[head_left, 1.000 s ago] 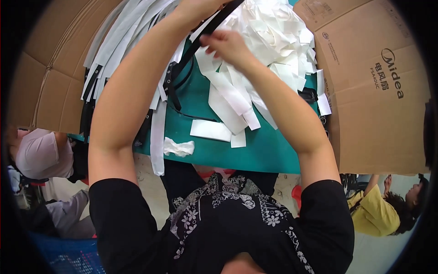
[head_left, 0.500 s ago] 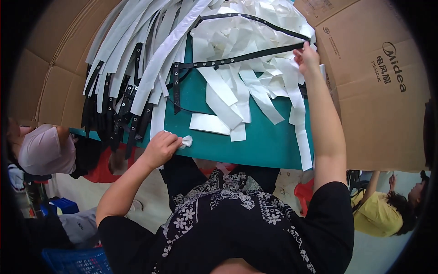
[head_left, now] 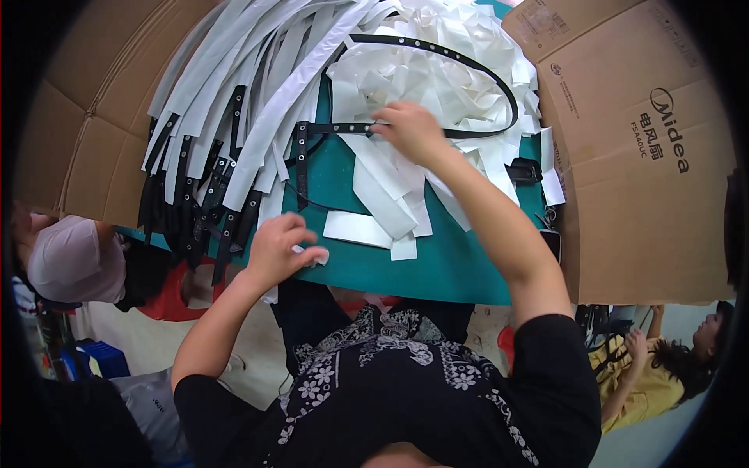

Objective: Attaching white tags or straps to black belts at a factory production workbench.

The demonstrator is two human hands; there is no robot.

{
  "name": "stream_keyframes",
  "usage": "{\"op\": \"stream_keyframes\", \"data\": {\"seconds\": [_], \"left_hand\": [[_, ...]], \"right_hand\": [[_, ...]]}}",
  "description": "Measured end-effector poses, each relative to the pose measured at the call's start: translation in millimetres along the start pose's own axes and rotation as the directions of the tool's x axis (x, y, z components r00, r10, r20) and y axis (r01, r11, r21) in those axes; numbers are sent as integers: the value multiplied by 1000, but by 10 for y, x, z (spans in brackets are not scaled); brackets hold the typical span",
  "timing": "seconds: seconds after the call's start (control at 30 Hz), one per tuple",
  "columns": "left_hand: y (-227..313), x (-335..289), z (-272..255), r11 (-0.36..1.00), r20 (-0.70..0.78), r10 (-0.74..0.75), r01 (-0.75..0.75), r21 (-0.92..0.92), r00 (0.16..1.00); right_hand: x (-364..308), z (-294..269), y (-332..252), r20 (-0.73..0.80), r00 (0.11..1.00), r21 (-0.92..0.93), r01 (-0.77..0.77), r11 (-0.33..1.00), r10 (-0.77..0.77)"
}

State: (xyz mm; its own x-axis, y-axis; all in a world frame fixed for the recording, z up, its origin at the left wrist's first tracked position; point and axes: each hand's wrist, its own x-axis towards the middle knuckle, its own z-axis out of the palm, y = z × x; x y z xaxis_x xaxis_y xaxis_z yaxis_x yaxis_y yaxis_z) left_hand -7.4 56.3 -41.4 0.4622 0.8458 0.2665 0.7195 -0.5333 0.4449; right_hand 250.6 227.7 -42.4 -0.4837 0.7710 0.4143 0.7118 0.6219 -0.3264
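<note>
Clearly, the black belt (head_left: 511, 93), dotted with metal eyelets, loops across the frame's upper centre, its upper end lost by a white strip (head_left: 300, 90). The right hand (head_left: 413, 131) covers some belt; the blurred left hand (head_left: 275, 248) curls loosely at a wad (head_left: 321, 260); I cannot tell either's grip. The right-side carton's (head_left: 647, 210) inside is hidden.

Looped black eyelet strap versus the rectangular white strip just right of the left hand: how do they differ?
The looped black eyelet strap is long and curved; the rectangular white strip is short and straight-edged. The strap shows eyelets; the strip none. The right hand is at the strap; no hand touches the strip.
</note>
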Motion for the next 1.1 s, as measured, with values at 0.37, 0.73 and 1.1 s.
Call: {"op": "stream_keyframes", "data": {"seconds": [0.37,0.73,1.1], "left_hand": [[329,1470,630,921,212,330,-363,142,920],[41,1825,398,846,643,296,-507,167,706],[-1428,94,-3018,-109,-416,-163,-435,-894,895]], "right_hand": [[347,279,69,551,819,-251,-17,968,157],[-312,-1290,177,189,902,219,-423,879,387],[-929,-1442,253,116,750,721,-514,464,651]]}}
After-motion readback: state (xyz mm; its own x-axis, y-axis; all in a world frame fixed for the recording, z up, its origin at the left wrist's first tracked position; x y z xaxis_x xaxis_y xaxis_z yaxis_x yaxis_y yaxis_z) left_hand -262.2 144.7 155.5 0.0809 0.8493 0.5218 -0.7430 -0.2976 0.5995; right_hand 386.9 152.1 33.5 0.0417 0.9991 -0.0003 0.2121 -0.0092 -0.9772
